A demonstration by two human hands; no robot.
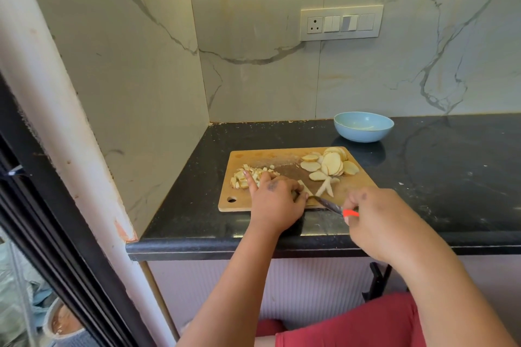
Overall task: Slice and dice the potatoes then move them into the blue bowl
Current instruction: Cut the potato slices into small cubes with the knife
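Black stone counter is running along a veined marble wall, and a wooden cutting board is lying on it near the front edge. On the board, a heap of round potato slices is sitting at about two o'clock, a few potato strips are lying just below them toward the middle, and a pile of diced potato is resting at about nine o'clock.

A person's left hand is pressing down at the board's lower middle, its fingers curled over a pale potato piece that is peeking out at its right side, while one straight finger is pointing up into the diced pile. The right hand is gripping a knife by its orange handle at the board's five o'clock corner; the blade is slanting up-left toward the held piece, with its tip close by the left fingers.

Well beyond the board, at roughly one o'clock, the blue bowl is standing upright on the counter, apart from the board. Whether anything is lying inside it I cannot tell. A switch plate with a socket is sitting on the wall above. A white pillar is rising at the left.
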